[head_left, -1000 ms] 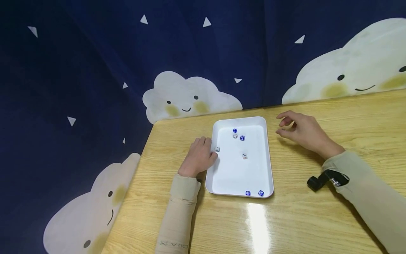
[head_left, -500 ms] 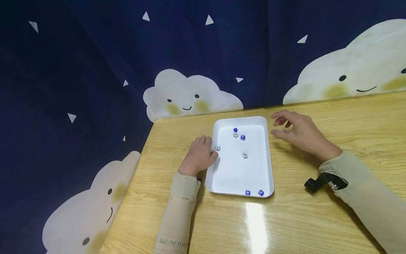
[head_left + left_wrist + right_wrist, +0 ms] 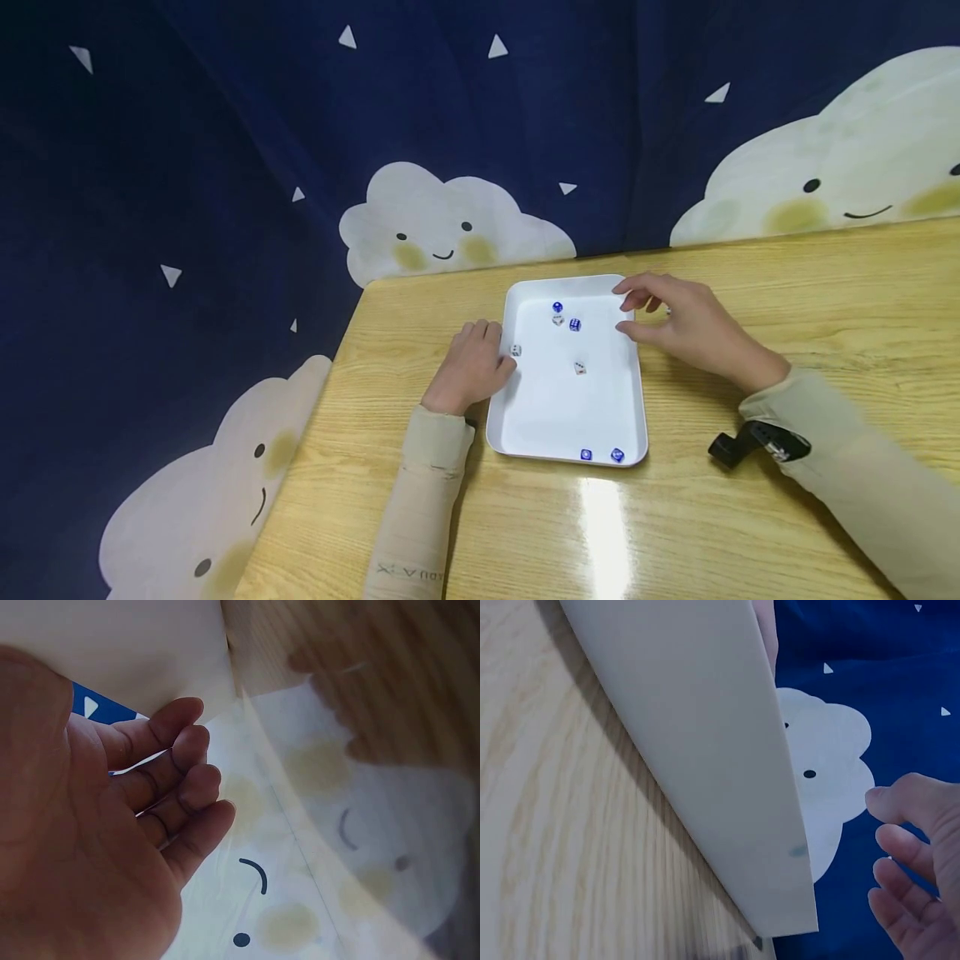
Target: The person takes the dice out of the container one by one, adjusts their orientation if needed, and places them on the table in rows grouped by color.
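Observation:
A white tray [image 3: 555, 408] lies on the wooden table [image 3: 750, 533] with several small blue and white dice [image 3: 574, 324] scattered in it. My left hand [image 3: 468, 371] rests on the table against the tray's left rim, fingers loosely curled and holding nothing; a white die [image 3: 515, 350] lies just inside the rim by its fingertips. My right hand [image 3: 690, 329] hovers at the tray's far right corner, index finger and thumb spread over the rim. A small white die [image 3: 667, 310] shows in the gap under that hand; I cannot tell if it is held. In the wrist views the left hand [image 3: 112, 825] and right hand [image 3: 915, 885] sit by the tray wall [image 3: 705, 750].
Two blue dice [image 3: 602, 455] lie at the tray's near edge. A dark blue curtain [image 3: 225, 167] with cloud faces hangs behind the table and past its left edge. A black wrist strap [image 3: 750, 442] sits under my right sleeve. Bare tabletop stretches right and in front.
My right hand has moved left from the table beside the tray until its fingers reach over the tray's far right corner. The left hand and the dice in the tray have stayed put.

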The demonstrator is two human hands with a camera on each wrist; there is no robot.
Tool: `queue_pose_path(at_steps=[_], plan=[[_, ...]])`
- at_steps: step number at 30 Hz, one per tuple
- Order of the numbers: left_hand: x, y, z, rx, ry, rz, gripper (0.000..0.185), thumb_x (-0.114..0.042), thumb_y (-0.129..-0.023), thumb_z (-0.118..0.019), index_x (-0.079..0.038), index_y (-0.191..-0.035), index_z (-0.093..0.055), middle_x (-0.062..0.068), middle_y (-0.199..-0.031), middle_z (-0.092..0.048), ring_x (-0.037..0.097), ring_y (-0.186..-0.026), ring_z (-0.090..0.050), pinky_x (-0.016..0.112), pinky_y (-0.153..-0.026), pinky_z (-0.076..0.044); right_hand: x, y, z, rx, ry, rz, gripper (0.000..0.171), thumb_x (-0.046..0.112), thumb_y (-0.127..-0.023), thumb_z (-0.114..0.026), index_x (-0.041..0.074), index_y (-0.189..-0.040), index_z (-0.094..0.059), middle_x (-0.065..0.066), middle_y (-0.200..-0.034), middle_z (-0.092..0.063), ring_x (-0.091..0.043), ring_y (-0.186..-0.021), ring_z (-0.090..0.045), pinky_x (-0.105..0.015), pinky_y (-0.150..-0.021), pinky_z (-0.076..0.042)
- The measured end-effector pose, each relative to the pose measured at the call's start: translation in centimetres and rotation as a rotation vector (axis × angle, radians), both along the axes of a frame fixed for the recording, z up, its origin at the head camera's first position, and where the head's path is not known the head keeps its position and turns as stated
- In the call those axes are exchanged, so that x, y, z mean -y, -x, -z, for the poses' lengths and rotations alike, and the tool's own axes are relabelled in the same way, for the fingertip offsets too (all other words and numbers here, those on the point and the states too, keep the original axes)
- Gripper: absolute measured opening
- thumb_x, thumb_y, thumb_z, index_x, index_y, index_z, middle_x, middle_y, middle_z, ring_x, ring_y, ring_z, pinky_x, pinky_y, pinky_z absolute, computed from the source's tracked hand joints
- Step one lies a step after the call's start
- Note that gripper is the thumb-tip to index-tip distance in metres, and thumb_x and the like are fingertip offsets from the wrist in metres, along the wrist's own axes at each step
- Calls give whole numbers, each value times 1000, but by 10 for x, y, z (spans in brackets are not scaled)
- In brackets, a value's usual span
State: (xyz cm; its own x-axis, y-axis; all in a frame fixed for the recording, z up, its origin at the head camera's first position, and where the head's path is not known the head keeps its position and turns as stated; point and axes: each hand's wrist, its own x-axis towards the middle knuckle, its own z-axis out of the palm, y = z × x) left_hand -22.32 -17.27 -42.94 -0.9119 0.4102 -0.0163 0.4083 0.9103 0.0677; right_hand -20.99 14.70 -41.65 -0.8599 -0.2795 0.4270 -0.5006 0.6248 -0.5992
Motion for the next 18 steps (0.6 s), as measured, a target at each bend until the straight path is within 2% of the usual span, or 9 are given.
queue_pose_path(at_steps=[7, 18], plan=[[1, 0, -2, -1, 3, -3, 25, -23, -94, -48, -1, -104, -55, 12, -96, -54, 27, -87, -44, 34, -78, -39, 13, -2, -2, 1, 40, -49, 40, 10, -81, -85, 17, -118, -70, 2, -93, -76, -18, -85, -65, -25, -78, -52], [1, 1, -2, 45, -9, -16, 34, -25, -95, -47, 1, -116, -55, 12, -103, -54, 28, -93, -45, 37, -83, -41, 35, -3, 6, 4, 77, -139, 44, 9, -80, -86, 15, -120, -70, 1, -99, -73, -19, -88, -65, -20, -78, -54]])
